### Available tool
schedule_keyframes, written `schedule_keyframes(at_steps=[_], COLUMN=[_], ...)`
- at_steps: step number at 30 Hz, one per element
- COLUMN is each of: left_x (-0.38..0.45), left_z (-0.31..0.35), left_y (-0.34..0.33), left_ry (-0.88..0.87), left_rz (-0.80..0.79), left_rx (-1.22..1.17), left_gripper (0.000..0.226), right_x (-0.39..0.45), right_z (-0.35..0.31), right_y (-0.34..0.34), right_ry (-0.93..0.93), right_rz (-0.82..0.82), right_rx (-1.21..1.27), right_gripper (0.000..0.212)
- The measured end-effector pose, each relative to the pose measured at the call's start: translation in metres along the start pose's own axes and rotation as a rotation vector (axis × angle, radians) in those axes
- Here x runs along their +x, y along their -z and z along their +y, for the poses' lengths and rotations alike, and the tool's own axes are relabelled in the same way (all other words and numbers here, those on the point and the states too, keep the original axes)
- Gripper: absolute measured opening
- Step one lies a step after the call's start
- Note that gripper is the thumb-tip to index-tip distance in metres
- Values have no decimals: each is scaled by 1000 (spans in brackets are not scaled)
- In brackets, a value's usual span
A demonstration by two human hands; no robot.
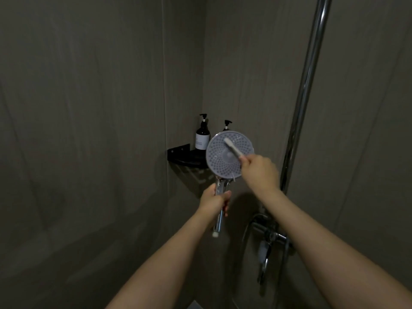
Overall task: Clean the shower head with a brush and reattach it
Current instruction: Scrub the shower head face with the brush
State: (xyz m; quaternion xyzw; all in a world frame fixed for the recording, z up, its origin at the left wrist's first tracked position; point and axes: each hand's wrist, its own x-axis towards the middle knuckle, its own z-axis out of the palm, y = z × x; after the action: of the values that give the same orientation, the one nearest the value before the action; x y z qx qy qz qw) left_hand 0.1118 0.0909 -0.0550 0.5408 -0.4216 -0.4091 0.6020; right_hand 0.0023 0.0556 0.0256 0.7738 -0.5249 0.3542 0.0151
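Note:
A round shower head (220,161) with a grey nozzle face and chrome handle is held upright at centre, its face turned toward me. My left hand (215,200) is shut around the chrome handle below the disc. My right hand (259,170) grips a white brush (233,147) by its handle. The brush's head lies against the upper middle of the nozzle face. The handle's lower end is free, with no hose on it.
A chrome riser pipe (307,85) runs up the right wall, with the mixer valve (270,236) below it. A black corner shelf (186,157) holds two dark pump bottles (202,136) behind the shower head. Grey tiled walls surround the space.

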Motion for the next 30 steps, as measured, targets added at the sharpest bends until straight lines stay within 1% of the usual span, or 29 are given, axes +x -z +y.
schedule_keyframes(at_steps=[2, 3, 6, 7, 8, 10, 11, 12, 14, 15, 16, 19, 20, 21, 23, 24, 25, 27, 28, 29, 30], left_x=[-1, -3, -4, -5, -5, -7, -7, -7, -8, -9, -9, -12, -12, -13, -14, -13, -14, -14, -15, -16, -16], left_z=[-1, -3, -8, -8, -8, -7, -6, -5, -1, 1, 1, 4, 4, 6, 8, 9, 10, 11, 10, 10, 9], left_y=[-2, -1, 2, 3, 3, 2, 1, 1, 1, 1, 1, -2, -3, -3, -2, -2, -1, -1, 0, 1, 2], left_ry=[26, 35, 23, 22, 29, 46, 46, 43, 36, 34, 38, 55, 51, 45, 26, 22, 22, 19, 15, 9, -2], left_rz=[-8, -14, -16, -9, -4, -8, -17, -24, -28, -30, -30, -41, -49, -55, -57, -52, -47, -25, -17, -17, -21], left_rx=[-45, -58, -58, -49, -45, -60, -67, -68, -60, -58, -63, -97, -97, -94, -65, -51, -45, -29, -12, 3, 20], left_gripper=[16, 16, 20, 20, 19, 18, 17, 17, 18, 18, 18, 16, 16, 16, 17, 16, 15, 15, 15, 15, 15], right_x=[-11, -13, 5, 6, 4, -7, -14, -16, -5, -2, -2, -15, -19, -19, -11, -11, -13, -22, -28, -30, -24], right_z=[-8, -8, 10, 12, 12, 5, 3, 4, 13, 15, 15, 4, 3, 4, 10, 10, 7, -5, -8, -10, -6], right_y=[-7, -5, 8, 12, 12, 1, -2, -1, 11, 18, 22, 9, 6, 9, 21, 24, 26, 14, 8, 8, 9], right_ry=[121, 110, -81, -99, -65, 91, 128, 108, -32, -71, -72, 135, 142, 95, -65, -98, -67, 116, 166, 152, 105], right_rz=[-98, -99, 2, 27, 18, -70, -97, -94, -26, 22, 26, -86, -92, -71, -8, 10, -8, -96, -125, -128, -98], right_rx=[-93, -96, -4, 0, -36, -151, -170, -160, -42, 3, -6, -133, -149, -117, -20, -13, -35, -139, -173, -172, -147], right_gripper=[37, 37, 39, 39, 40, 39, 38, 38, 39, 39, 39, 39, 40, 41, 43, 44, 43, 39, 39, 40, 42])
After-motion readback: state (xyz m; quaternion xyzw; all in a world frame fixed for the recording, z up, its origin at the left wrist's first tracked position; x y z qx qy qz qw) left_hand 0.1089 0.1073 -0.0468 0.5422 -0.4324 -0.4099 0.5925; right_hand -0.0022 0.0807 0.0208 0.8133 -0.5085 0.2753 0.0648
